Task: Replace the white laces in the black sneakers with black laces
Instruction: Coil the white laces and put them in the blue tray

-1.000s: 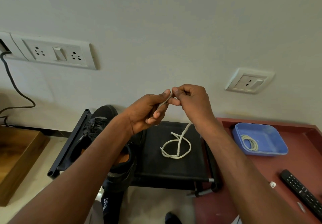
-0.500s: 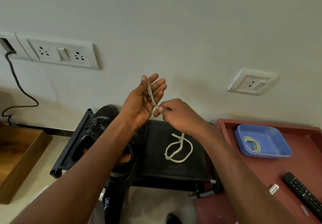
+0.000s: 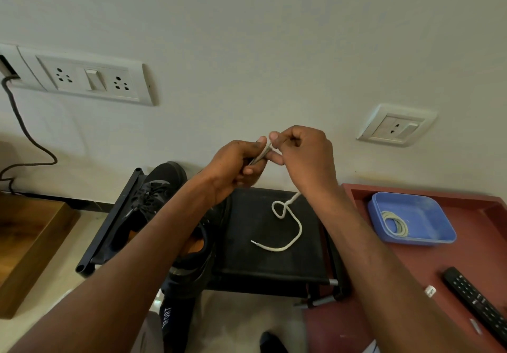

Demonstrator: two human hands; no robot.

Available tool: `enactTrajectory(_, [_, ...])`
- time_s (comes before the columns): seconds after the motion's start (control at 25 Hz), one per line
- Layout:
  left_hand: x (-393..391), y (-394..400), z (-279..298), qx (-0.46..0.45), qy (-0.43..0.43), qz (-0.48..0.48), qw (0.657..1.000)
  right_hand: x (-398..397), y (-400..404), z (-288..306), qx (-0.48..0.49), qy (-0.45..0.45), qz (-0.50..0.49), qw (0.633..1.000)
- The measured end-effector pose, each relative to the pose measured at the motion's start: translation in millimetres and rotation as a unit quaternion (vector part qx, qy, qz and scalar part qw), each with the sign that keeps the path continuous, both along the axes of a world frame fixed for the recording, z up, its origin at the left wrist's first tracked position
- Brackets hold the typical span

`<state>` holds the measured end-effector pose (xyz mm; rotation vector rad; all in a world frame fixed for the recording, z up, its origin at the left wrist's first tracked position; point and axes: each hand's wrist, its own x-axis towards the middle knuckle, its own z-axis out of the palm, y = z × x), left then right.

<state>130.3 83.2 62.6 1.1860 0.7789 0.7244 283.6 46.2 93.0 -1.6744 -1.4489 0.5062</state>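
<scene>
Both hands pinch white lace

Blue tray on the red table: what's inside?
The blue tray holds one coiled white lace near its left side. The rest of the tray floor shows bare; nothing covers it.

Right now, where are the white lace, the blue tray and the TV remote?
white lace (image 3: 295, 225): head view, on the loose curve lying on the black stool.
blue tray (image 3: 428, 215): head view, on its bare floor.
TV remote (image 3: 478, 302): head view, on its button face.
</scene>
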Motion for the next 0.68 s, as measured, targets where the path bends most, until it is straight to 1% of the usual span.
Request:
enactTrajectory(0.08, [0, 0, 0, -0.021, -0.028, -0.037, 0.999, 2, -3, 0, -0.012, -0.074, -0.029, 0.997])
enactTrajectory(0.12, [0, 1, -1, -0.038, -0.057, -0.052, 0.996, 3, -2, -1, -0.023, -0.078, -0.028, 0.996])
enactTrajectory(0.2, [-1, 3, -2, -0.082, -0.137, -0.068, 0.985, 5, 0, -2, -0.063, -0.049, -0.007, 0.997])
enactTrajectory(0.24, [-3, 3, -1, -0.107, -0.181, -0.067, 0.975, 5, 1, -2, -0.093, -0.041, 0.011, 0.995])
enactTrajectory(0.32, [-3, 1, 2, -0.156, -0.275, -0.041, 0.948, 4, 0, -3, -0.163, -0.057, 0.072, 0.982])
enactTrajectory(0.4, [-3, 0, 5, -0.190, -0.376, 0.019, 0.907, 0, -4, -1, -0.221, -0.093, 0.158, 0.958])
enactTrajectory(0.44, [-3, 1, 4, -0.185, -0.399, 0.054, 0.897, -4, -6, 0, -0.245, -0.101, 0.203, 0.943])
enactTrajectory(0.48, [-5, 3, 4, -0.158, -0.381, 0.088, 0.906, -8, -9, 1, -0.262, -0.098, 0.243, 0.929])
enactTrajectory(0.52, [-9, 7, 4, -0.113, -0.318, 0.119, 0.934, -12, -11, 3, -0.263, -0.085, 0.272, 0.922])
enactTrajectory(0.56, [-13, 10, 5, -0.054, -0.222, 0.144, 0.963, -15, -13, 6, -0.245, -0.058, 0.278, 0.927])
enactTrajectory(0.6, [-18, 11, 6, 0.011, -0.116, 0.159, 0.980, -17, -14, 9, -0.211, -0.021, 0.262, 0.942])
enactTrajectory(0.64, [-22, 12, 6, 0.065, -0.028, 0.161, 0.984, -17, -13, 13, -0.166, 0.020, 0.233, 0.958])
enactTrajectory(0.68, [-26, 11, 6, 0.100, 0.029, 0.153, 0.983, -16, -12, 17, -0.119, 0.060, 0.202, 0.970])
